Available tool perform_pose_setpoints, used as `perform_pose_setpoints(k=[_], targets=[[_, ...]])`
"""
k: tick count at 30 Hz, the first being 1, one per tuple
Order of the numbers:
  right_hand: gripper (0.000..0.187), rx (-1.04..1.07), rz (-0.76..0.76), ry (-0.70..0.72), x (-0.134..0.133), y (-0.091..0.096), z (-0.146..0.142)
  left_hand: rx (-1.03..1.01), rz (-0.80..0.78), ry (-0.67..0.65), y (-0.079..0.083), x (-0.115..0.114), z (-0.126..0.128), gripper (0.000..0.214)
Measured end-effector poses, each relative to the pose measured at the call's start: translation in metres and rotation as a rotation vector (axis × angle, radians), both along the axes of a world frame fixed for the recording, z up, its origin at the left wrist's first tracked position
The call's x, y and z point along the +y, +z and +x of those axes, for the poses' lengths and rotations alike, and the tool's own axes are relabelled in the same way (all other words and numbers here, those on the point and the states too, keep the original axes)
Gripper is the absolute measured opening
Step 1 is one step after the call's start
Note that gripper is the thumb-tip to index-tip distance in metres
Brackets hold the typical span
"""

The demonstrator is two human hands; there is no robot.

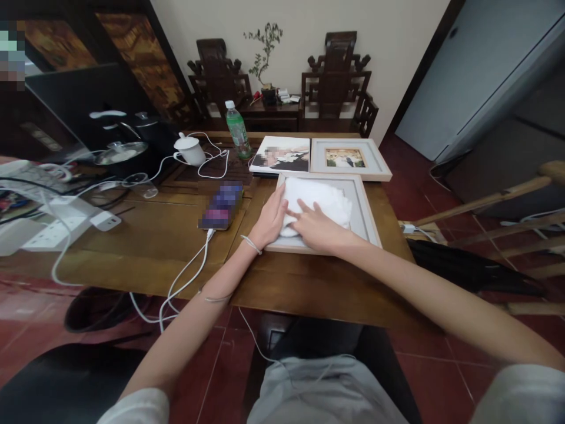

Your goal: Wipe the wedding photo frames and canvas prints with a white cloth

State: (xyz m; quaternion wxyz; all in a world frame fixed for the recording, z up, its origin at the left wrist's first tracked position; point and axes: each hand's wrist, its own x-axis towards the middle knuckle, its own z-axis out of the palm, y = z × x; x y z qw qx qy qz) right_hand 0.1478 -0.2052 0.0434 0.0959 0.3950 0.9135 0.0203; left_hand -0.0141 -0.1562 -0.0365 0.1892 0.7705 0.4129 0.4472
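The person's right hand [318, 228] lay spread open on the white cloth [332, 197] (inside the pale frame [369, 212]), while the left hand [270, 219], also open, rested at the frame's left edge

Cloth [325, 194] in nearest frame [369, 221] on table [286, 282]; phone [223, 206] left; bottle [238, 131] behind phone.

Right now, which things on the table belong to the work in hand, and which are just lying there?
Seemingly in use: white cloth under the right hand; frame beneath the cloth; perhaps framed photo.

Lying about: phone, bottle, lidded cup, power strip.
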Motion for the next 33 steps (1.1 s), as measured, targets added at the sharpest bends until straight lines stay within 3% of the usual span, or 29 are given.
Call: perform_pose_setpoints(k=[5, 10, 17, 23, 25, 29, 33], targets=[[0.053, 0.066, -0.192, 0.118, -0.032, 0.022, 0.014, -0.036, -0.078, 0.03, 0.002, -0.004, 0.002, 0.076], [0.045, 0.095, -0.148, 0.039, -0.034, 0.016, 0.002, -0.061, -0.125, 0.041, 0.004, -0.006, 0.002, 0.07], [0.055, 0.135, 0.047, -0.127, 0.024, -0.017, 0.0, 0.067, -0.091, -0.008, -0.002, -0.003, 0.001, 0.065], [0.056, 0.243, 0.217, -0.326, 0.081, -0.013, -0.002, 0.204, 0.031, -0.042, -0.008, 0.005, -0.002, 0.055], [0.055, 0.281, 0.238, -0.296, 0.088, -0.011, -0.011, 0.22, 0.043, -0.07, -0.007, 0.005, -0.002, 0.05], [0.046, 0.217, 0.138, -0.159, 0.093, -0.015, -0.023, 0.225, 0.051, -0.136, -0.002, 0.002, -0.003, 0.053], [0.044, 0.171, 0.148, -0.244, 0.102, -0.022, -0.012, 0.194, 0.057, -0.113, -0.001, 0.001, -0.004, 0.063]])
